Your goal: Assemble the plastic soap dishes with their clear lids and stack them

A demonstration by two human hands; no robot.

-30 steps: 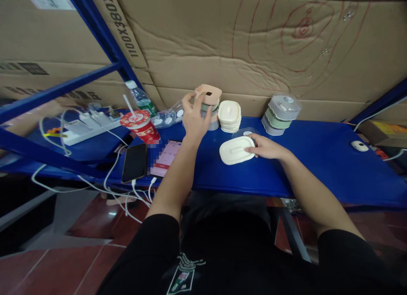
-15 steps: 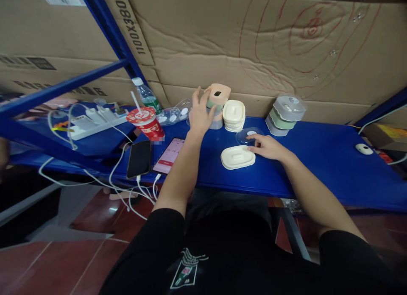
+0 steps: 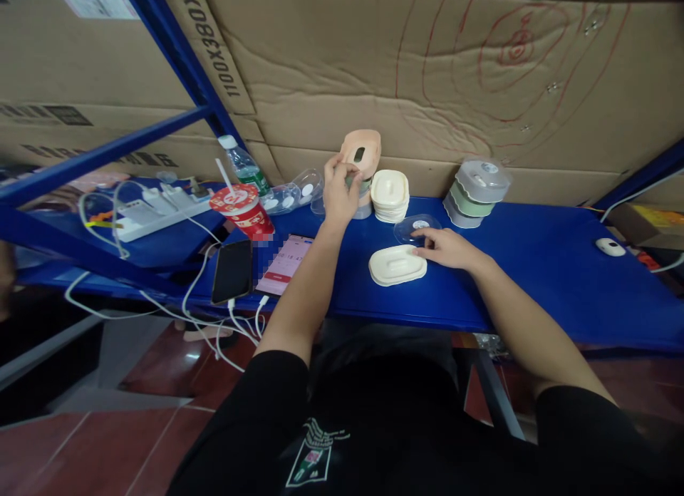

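Observation:
My left hand (image 3: 342,191) pinches the front edge of a peach-coloured plastic piece (image 3: 368,145) with a dark slot in its middle. That piece is tilted up on the far side, above a stack of green and grey pieces (image 3: 365,209) partly hidden by my fingers. Beside the stack stands a pile of cream pieces (image 3: 390,205). My right hand (image 3: 449,246) rests low with fingers stretched, thumb at the edge of a cream rounded piece (image 3: 398,266) lying on the blue table. Its index finger reaches over a clear plastic lid (image 3: 409,229) with a round white label.
A grey and green stack with a clear lid (image 3: 484,181) stands to the right. Leftward are clear lids (image 3: 308,185), a bottle (image 3: 249,172), a red cup (image 3: 246,212), two phones (image 3: 232,270) with cables and a power strip (image 3: 160,212). A white mouse (image 3: 610,247) lies far right.
My left hand has closed on the peach piece and tipped it up from its stack, its far side rising. My right hand stays by the cream piece. The view has shifted slightly.

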